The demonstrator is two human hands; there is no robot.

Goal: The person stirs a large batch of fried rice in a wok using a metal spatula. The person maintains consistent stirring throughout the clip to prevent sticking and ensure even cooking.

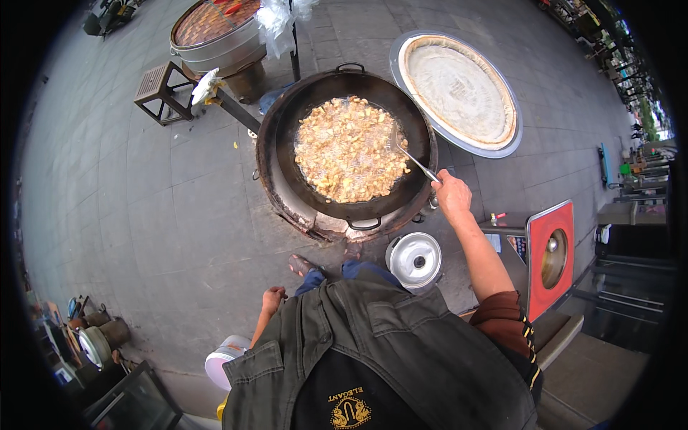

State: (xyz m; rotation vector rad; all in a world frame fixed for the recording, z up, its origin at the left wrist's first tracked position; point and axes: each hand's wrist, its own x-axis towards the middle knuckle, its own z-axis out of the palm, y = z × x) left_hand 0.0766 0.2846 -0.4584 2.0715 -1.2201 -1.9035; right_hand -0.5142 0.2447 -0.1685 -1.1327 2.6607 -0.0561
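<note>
My right hand [453, 194] grips the handle of a metal spatula [422, 167], whose head dips into the right side of the frying food. Small golden-brown pieces of food [349, 150] fill the middle of a large dark wok [285, 142] and bubble in oil. The wok has a loop handle at its far and near sides and rests on a round, worn stove [282, 199]. At my left side, my left hand [274, 297] hangs low with its fingers curled. Whether it holds anything is not clear.
A lidded metal pot [414, 262] stands by my feet. Right of the wok is a wide cloth-lined tray [462, 97]. A plastic stool [161, 88] and a large steamer [217, 40] stand far left, near a post [236, 110]. A red-fronted box [553, 258] is at right.
</note>
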